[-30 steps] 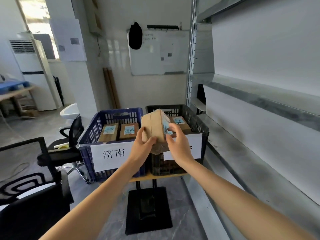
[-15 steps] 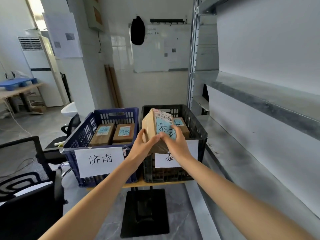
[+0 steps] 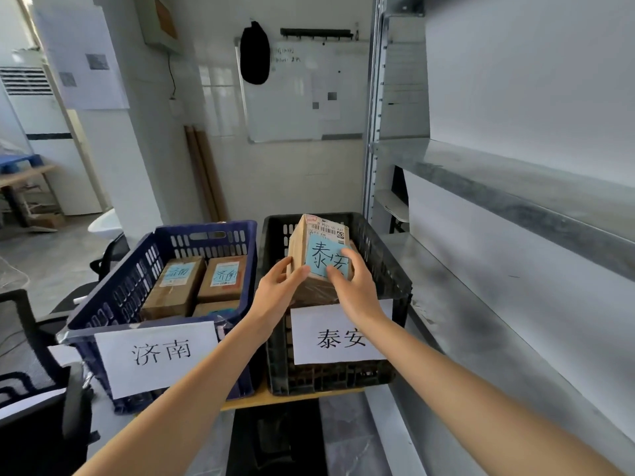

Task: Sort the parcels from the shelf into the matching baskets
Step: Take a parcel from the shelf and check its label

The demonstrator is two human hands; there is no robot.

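A cardboard parcel (image 3: 318,235) with a blue label reading 泰安 is held over the black basket (image 3: 395,280). My left hand (image 3: 278,290) grips its left side and my right hand (image 3: 354,286) grips its lower right. The black basket carries a white sign reading 泰安; what lies inside it is mostly hidden by the parcel and my hands. To its left stands the blue basket (image 3: 137,280) with a sign reading 济南, holding several brown parcels (image 3: 223,278) with blue labels. The metal shelf (image 3: 481,304) on the right shows no parcels.
Both baskets rest on a small wooden table (image 3: 292,398) with a black base. A black office chair (image 3: 41,424) stands at lower left. A whiteboard (image 3: 302,91) hangs on the far wall. Another shelf level (image 3: 515,187) juts out at upper right.
I have stepped closer to the baskets. The parcel has turned so its blue label faces me and has moved forward and down over the black basket.
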